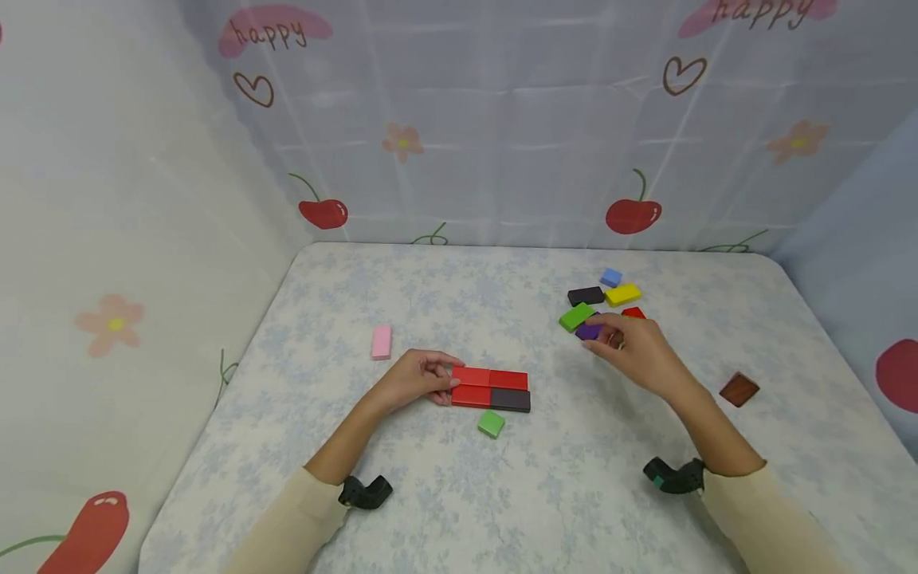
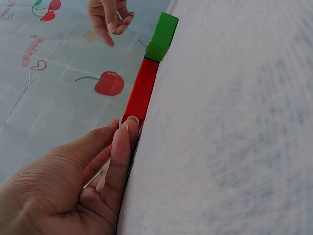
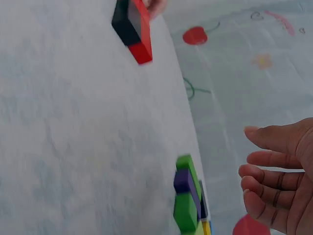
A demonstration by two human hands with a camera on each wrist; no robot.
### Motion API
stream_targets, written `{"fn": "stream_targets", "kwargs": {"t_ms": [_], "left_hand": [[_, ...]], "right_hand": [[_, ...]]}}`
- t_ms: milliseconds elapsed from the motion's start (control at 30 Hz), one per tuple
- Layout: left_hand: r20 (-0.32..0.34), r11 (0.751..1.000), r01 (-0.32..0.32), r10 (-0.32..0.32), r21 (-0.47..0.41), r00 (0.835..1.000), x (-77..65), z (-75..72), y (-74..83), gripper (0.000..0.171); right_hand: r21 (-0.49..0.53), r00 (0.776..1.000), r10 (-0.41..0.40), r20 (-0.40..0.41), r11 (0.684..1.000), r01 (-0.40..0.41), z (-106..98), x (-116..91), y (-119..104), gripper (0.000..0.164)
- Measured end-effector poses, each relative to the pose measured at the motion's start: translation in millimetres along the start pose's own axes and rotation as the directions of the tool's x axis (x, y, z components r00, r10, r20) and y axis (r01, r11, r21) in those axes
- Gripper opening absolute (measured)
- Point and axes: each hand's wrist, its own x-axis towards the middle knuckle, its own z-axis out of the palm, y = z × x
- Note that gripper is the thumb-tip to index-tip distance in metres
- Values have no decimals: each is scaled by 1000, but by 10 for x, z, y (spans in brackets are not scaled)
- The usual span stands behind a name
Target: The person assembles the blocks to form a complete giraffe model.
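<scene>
Two flat rows of blocks lie together mid-table: a pair of red blocks (image 1: 490,378) behind, and a front red block (image 1: 471,396) end to end with a black block (image 1: 510,400). My left hand (image 1: 423,376) pinches the left end of the red blocks between thumb and fingertips; its exact contact is partly hidden. A small green block (image 1: 491,424) lies just in front. My right hand (image 1: 634,351) is raised over a loose cluster, nearest a purple block (image 1: 589,332) and a long green block (image 1: 577,317). Nothing shows between its loosely bent fingers (image 3: 266,174).
Behind the right hand lie a black block (image 1: 586,296), a yellow block (image 1: 622,294), a blue block (image 1: 611,277) and a partly hidden red block (image 1: 634,312). A pink block (image 1: 382,342) lies left, a brown piece (image 1: 739,389) right. A printed curtain (image 1: 473,119) hangs behind the table.
</scene>
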Motion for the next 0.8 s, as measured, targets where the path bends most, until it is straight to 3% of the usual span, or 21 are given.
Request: {"fn": "stream_targets", "kwargs": {"t_ms": [167,367,633,800], "left_hand": [[-2,1000,10,-10,1,1000,-19,1,15,37],[0,1000,3,-3,6,1000,-12,-3,6,37],[4,1000,-2,2,8,1000,5,7,1,37],[4,1000,-4,4,8,1000,6,-3,-10,37]], "right_hand": [[-73,999,-20,46,997,23,-314,26,394,42],[-63,986,-8,167,998,18,-447,96,763,52],[-86,945,67,320,995,-41,-433,194,957,72],[-126,930,99,353,990,-58,-386,252,980,73]]}}
